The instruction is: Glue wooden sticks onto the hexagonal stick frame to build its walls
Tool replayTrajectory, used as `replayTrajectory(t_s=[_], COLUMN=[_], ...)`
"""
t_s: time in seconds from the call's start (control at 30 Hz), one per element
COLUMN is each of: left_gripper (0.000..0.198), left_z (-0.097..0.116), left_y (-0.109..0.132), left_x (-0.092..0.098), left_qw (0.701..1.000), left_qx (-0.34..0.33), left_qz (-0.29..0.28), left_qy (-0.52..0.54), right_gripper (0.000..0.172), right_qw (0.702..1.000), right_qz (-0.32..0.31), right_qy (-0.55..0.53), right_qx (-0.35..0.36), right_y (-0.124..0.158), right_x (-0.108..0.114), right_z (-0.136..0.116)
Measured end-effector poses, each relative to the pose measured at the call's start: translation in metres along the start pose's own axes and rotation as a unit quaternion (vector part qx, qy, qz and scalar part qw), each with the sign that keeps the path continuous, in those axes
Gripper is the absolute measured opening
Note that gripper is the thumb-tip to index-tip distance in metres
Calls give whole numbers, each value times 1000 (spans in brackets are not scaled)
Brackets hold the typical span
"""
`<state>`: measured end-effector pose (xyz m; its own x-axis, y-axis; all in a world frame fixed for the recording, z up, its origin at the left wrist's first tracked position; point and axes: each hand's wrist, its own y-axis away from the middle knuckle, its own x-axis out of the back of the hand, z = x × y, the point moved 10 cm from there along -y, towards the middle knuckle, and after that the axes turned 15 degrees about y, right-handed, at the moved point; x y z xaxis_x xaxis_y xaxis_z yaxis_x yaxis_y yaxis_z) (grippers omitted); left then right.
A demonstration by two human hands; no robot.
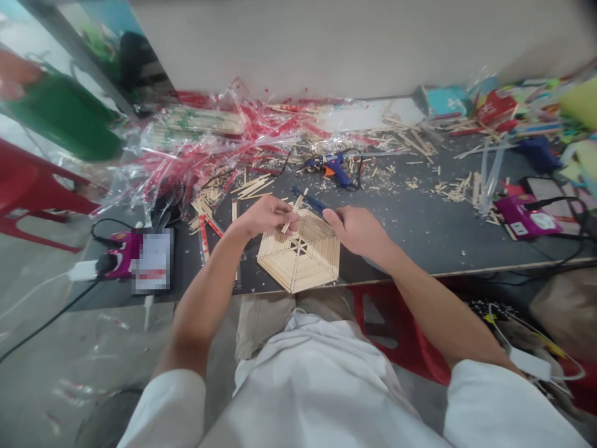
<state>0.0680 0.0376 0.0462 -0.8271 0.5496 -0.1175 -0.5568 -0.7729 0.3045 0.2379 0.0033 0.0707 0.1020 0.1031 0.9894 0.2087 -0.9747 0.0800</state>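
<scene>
The hexagon [308,267] of pale sticks lies flat on the table [410,242], its nearest corner at the front edge. Its 6 sides are built of close rows, with spokes meeting at a small open centre. It should be light and fairly stiff across the rows, but brittle at the joins; twisting could pop sticks loose. The wood looks dry and matt, so it should not slip. Best taken by 2 opposite outer sides, or slid to the edge and supported from below, keeping fingers off the open centre.

The left hand [271,216], over the far left side, pinches a few short sticks [300,200] between thumb and fingers. These look thin and easily snapped, best held near the middle. The right hand [361,229], by the far right side, is curled over a blue tool [308,198]; how hard it squeezes, I cannot tell.

Beyond lie a glue gun [339,171], loose sticks [254,186] and red wrappers [191,158]; at far left, a phone [153,258].
</scene>
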Motion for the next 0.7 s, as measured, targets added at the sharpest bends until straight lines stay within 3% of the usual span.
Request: replayTrajectory(t_s=[0.3,0.47,0.7], left_gripper=[24,25,26], left_z=[3,9,5], left_y=[-3,0,-6], left_x=[4,6,30], left_qw=[999,998,991], left_qx=[-20,-39,-58], left_qz=[-4,-5,102], left_qy=[45,50,71], right_gripper=[67,71,80], right_qw=[999,994,989], right_qz=[30,79,97], right_qy=[-20,22,14], right_qx=[-16,-68,-106], right_y=[-3,-5,-6], right_x=[-1,7,6], right_z=[6,22,51])
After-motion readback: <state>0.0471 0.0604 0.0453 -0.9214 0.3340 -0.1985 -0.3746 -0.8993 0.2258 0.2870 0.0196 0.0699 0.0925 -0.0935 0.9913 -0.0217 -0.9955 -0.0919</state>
